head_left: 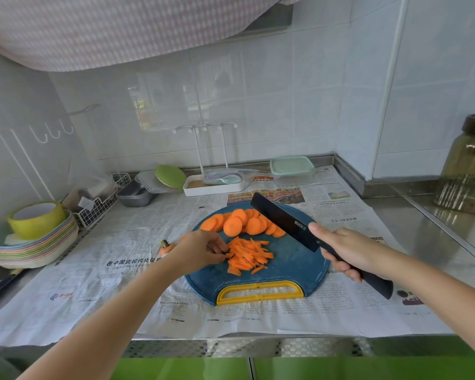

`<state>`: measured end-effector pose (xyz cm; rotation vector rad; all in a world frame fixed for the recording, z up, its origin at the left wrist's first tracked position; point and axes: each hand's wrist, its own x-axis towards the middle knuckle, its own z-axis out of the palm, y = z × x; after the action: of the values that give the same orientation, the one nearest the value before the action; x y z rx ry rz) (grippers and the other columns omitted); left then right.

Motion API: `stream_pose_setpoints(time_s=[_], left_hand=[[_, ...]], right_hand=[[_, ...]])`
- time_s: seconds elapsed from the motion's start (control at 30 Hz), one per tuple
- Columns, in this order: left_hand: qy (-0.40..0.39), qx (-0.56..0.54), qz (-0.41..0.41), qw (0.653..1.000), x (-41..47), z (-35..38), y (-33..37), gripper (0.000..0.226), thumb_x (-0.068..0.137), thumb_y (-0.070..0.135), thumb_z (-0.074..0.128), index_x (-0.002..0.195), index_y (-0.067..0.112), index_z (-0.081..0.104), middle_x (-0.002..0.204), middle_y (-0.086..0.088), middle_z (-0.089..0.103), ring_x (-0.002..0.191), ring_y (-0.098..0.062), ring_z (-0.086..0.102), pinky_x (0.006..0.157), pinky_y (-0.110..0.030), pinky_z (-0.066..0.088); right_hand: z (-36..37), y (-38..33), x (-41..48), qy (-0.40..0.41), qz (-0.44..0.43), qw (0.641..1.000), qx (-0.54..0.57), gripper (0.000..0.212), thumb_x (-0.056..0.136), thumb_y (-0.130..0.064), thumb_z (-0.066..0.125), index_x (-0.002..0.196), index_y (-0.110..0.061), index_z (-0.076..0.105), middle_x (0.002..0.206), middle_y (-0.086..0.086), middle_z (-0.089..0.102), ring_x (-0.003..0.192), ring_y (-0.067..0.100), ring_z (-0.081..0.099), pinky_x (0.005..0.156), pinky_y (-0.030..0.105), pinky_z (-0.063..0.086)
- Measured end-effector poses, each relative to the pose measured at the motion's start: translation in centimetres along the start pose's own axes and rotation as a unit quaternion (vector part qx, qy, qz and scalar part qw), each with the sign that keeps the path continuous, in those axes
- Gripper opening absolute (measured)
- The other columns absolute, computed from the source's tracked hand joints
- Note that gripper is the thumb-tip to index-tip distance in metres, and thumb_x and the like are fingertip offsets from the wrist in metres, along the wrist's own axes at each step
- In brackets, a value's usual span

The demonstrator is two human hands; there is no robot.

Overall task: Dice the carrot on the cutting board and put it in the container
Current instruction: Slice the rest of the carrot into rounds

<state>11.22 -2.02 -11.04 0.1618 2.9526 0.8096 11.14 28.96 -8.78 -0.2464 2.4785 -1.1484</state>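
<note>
A round blue cutting board [294,259] with a yellow handle lies on newspaper. Round carrot slices [242,223] are piled at its far side, and a heap of carrot strips [247,256] lies in the middle. My left hand [200,250] reaches in from the left, its curled fingertips touching the left edge of the strips. My right hand [343,250] grips the handle of a black knife [288,224], whose blade is lifted above the board's right side, tilted over the slices. A carrot top [166,246] lies on the paper left of the board. A lidded pale green container [292,167] stands at the back.
Stacked coloured plates with a yellow-green bowl [36,231] stand at the left, beside a wire basket [99,207] and metal tins. A white rack tray [211,185] stands behind the board. A large glass jar [466,165] stands at the right. The counter's front edge runs below the newspaper.
</note>
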Motion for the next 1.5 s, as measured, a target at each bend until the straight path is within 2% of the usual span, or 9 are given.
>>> stream_pose_setpoints(time_s=[0.2,0.37,0.53,0.6,0.67,0.8,0.9,1.17,1.5], left_hand=[[-0.009,0.016,0.012,1.0,-0.1,0.2,0.1,0.007,0.084,0.025,0.069,0.088,0.026,0.063,0.078,0.012,0.062,0.068,0.001,0.055,0.06,-0.006,0.042],[-0.019,0.064,0.012,0.998,-0.4,0.3,0.1,0.012,0.083,0.026,0.067,0.078,0.03,0.057,0.079,0.011,0.061,0.075,-0.007,0.055,0.072,-0.021,0.048],[0.027,0.039,0.059,0.997,-0.8,0.0,0.4,0.016,0.081,0.024,0.07,0.077,0.03,0.057,0.076,0.011,0.06,0.068,-0.004,0.053,0.067,-0.015,0.046],[0.007,0.065,0.087,0.994,-0.7,0.2,1.4,0.014,0.082,0.025,0.07,0.084,0.028,0.057,0.082,0.014,0.055,0.072,-0.003,0.052,0.067,-0.01,0.044],[0.018,0.111,0.119,0.987,-0.4,0.5,2.2,0.024,0.082,0.031,0.071,0.101,0.025,0.057,0.094,0.013,0.047,0.085,-0.004,0.048,0.069,-0.009,0.038],[0.068,0.132,0.23,0.962,0.0,2.0,2.0,0.072,0.072,0.064,0.065,0.132,0.03,0.046,0.125,0.005,0.04,0.116,-0.012,0.037,0.097,-0.024,0.031],[0.037,0.163,0.263,0.95,0.3,3.2,1.9,0.077,0.075,0.075,0.049,0.142,0.039,0.034,0.142,0.004,0.034,0.129,-0.011,0.029,0.104,-0.031,0.027],[0.027,0.064,0.217,0.974,0.4,5.0,1.3,0.052,0.091,0.053,0.048,0.14,0.037,0.037,0.137,0.012,0.036,0.128,-0.003,0.029,0.111,-0.029,0.026],[0.044,0.088,0.144,0.985,0.3,6.7,3.3,0.047,0.098,0.044,0.041,0.142,0.029,0.031,0.137,0.005,0.031,0.128,-0.011,0.026,0.11,-0.027,0.021]], right_hand=[[0.0,-0.2,0.0,-0.003,0.003,1.0,0.003,0.068,0.09,-0.07,0.027,0.06,-0.011,0.043,0.042,0.002,0.041,0.032,0.014,0.039,0.041,0.022,0.037],[0.2,-0.2,0.1,-0.002,0.002,1.0,-0.002,0.069,0.09,-0.07,0.027,0.059,-0.011,0.044,0.042,0.002,0.042,0.033,0.014,0.04,0.043,0.023,0.037],[0.2,0.0,0.0,0.001,-0.001,1.0,-0.001,0.069,0.092,-0.069,0.026,0.06,-0.011,0.044,0.042,0.001,0.041,0.033,0.014,0.039,0.042,0.022,0.037],[0.1,0.0,-0.1,0.001,-0.004,1.0,0.0,0.069,0.092,-0.069,0.026,0.059,-0.011,0.043,0.042,0.001,0.04,0.032,0.014,0.039,0.042,0.022,0.037],[0.2,0.0,-0.2,0.0,-0.008,1.0,-0.001,0.068,0.092,-0.069,0.026,0.058,-0.012,0.043,0.041,0.001,0.04,0.032,0.014,0.039,0.043,0.023,0.037],[0.2,0.2,-0.5,0.002,-0.016,1.0,0.003,0.069,0.094,-0.066,0.025,0.053,-0.013,0.041,0.04,0.001,0.04,0.031,0.014,0.039,0.044,0.025,0.037],[0.1,0.4,-0.7,0.003,-0.014,1.0,0.009,0.069,0.093,-0.066,0.026,0.051,-0.014,0.041,0.04,0.0,0.04,0.032,0.014,0.039,0.046,0.026,0.037],[0.3,0.8,-1.1,0.01,-0.003,1.0,0.014,0.069,0.092,-0.067,0.027,0.051,-0.014,0.041,0.04,0.0,0.04,0.032,0.015,0.039,0.046,0.025,0.038],[0.6,1.1,-2.5,0.053,0.047,0.997,-0.038,0.065,0.096,-0.064,0.026,0.056,-0.013,0.036,0.035,-0.003,0.034,0.027,0.012,0.034,0.035,0.019,0.033]])
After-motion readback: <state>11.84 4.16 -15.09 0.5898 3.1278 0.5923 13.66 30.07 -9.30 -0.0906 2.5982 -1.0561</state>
